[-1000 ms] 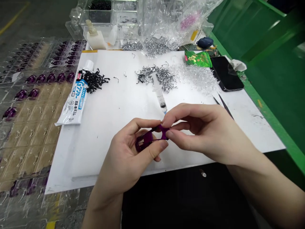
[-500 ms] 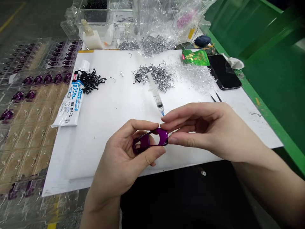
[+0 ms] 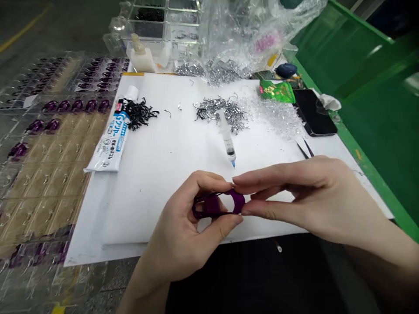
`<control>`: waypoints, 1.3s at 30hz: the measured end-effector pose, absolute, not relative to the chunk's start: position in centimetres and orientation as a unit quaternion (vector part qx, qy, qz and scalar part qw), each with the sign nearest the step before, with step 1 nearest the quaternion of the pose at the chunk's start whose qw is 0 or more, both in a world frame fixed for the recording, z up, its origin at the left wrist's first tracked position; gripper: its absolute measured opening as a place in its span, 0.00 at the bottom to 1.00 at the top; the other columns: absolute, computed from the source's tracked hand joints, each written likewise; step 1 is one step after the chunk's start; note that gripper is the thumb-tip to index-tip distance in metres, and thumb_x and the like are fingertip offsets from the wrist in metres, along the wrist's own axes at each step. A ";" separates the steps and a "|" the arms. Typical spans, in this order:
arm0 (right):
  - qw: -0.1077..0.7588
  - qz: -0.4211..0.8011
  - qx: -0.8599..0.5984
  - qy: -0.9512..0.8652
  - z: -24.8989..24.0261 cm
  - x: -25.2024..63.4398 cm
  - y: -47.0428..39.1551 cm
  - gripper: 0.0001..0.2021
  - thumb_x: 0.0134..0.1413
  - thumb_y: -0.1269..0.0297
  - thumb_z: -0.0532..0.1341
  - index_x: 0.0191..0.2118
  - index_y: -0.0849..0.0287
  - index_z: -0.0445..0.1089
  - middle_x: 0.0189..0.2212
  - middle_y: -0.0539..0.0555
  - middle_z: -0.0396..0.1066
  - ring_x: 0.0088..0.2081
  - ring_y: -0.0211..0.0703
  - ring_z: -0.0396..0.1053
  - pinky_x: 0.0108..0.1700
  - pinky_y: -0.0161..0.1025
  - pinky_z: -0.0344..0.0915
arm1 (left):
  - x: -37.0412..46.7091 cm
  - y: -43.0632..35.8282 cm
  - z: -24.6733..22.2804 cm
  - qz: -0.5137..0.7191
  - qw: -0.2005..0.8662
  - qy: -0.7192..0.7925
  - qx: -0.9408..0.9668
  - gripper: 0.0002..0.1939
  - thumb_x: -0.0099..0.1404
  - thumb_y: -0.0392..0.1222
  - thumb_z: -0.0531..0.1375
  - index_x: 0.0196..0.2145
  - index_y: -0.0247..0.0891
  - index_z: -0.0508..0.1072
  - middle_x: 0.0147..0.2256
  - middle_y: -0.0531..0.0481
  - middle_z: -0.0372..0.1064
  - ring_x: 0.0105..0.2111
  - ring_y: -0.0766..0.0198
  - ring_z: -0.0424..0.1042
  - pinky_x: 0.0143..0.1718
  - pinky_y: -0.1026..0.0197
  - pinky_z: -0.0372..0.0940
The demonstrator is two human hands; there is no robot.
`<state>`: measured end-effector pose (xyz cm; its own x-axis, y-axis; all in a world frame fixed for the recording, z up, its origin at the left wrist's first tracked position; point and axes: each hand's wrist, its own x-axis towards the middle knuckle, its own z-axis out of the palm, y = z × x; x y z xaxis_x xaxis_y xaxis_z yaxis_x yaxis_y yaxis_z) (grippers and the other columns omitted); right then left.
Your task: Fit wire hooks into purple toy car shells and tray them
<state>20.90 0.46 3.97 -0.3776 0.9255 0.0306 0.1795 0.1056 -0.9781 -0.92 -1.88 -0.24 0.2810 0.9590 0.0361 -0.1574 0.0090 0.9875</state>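
Observation:
Close above the front of the white work board [image 3: 157,209], my left hand [image 3: 183,231] is wrapped round a glossy purple plastic shell [image 3: 213,206] with cut-out openings, shaped like a small car body. The fingertips and thumb of my right hand [image 3: 314,200] pinch the shell's right end from its two sides. Just beyond the hands lies a syringe [image 3: 228,141] with a blue tip and dark contents. Its plunger end rests at a pile of silvery strips [image 3: 225,111]. Dark tweezers [image 3: 306,149] lie behind my right hand, partly hidden by it.
At the left lie a glue tube [image 3: 109,144] and black strips [image 3: 139,114]. Clear strips [image 3: 281,117], a green packet [image 3: 277,91] and a phone [image 3: 316,113] are at the right. Plastic trays [image 3: 42,179] hold purple shells. A white bottle [image 3: 142,60] stands behind; a green wall [image 3: 356,96] borders the right.
The camera view has turned, so the board and its contents sit further right in the picture. Both hands keep hold of the shell; my right fingertips have shifted slightly on its end.

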 end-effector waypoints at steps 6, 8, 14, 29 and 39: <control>0.313 0.502 -0.378 -0.712 5.5 22.8 5.0 0.14 0.58 0.64 0.80 0.49 0.44 0.88 0.37 0.52 0.87 0.32 0.45 0.86 0.34 0.31 0.84 | -0.2 -2.1 -0.6 0.481 0.646 0.386 0.449 0.18 0.67 0.37 0.76 0.50 0.45 0.77 0.42 0.52 0.78 0.37 0.66 0.77 0.43 0.66 0.74; 0.339 0.422 -0.365 -0.757 6.9 22.4 8.6 0.07 0.71 0.62 0.70 0.42 0.48 0.89 0.30 0.51 0.85 0.23 0.34 0.79 0.27 0.28 0.76 | 0.0 -2.0 -0.6 0.479 0.643 0.397 0.446 0.18 0.67 0.39 0.76 0.52 0.44 0.79 0.43 0.49 0.79 0.39 0.63 0.77 0.44 0.62 0.74; 0.260 0.210 -0.389 -0.859 7.3 13.6 19.0 0.06 0.64 0.72 0.70 0.41 0.59 0.87 0.37 0.54 0.86 0.40 0.45 0.84 0.47 0.43 0.80 | -0.5 -1.7 -0.3 0.481 0.623 0.391 0.477 0.16 0.65 0.40 0.75 0.51 0.43 0.85 0.46 0.45 0.81 0.42 0.57 0.79 0.46 0.57 0.74; 0.146 0.207 -0.388 -0.886 3.9 6.2 20.9 0.18 0.46 0.85 0.67 0.40 0.59 0.85 0.29 0.49 0.78 0.33 0.45 0.75 0.46 0.46 0.71 | -0.8 -1.8 -0.1 0.462 0.607 0.377 0.525 0.20 0.61 0.34 0.76 0.51 0.34 0.86 0.47 0.43 0.84 0.41 0.62 0.82 0.44 0.65 0.76; 0.142 0.368 -0.481 -0.783 3.9 9.9 19.7 0.23 0.51 0.78 0.72 0.54 0.58 0.82 0.31 0.53 0.81 0.26 0.42 0.70 0.34 0.44 0.70 | -0.8 -1.6 -0.6 0.455 0.649 0.364 0.490 0.18 0.63 0.37 0.77 0.51 0.40 0.86 0.49 0.46 0.83 0.40 0.65 0.79 0.43 0.65 0.73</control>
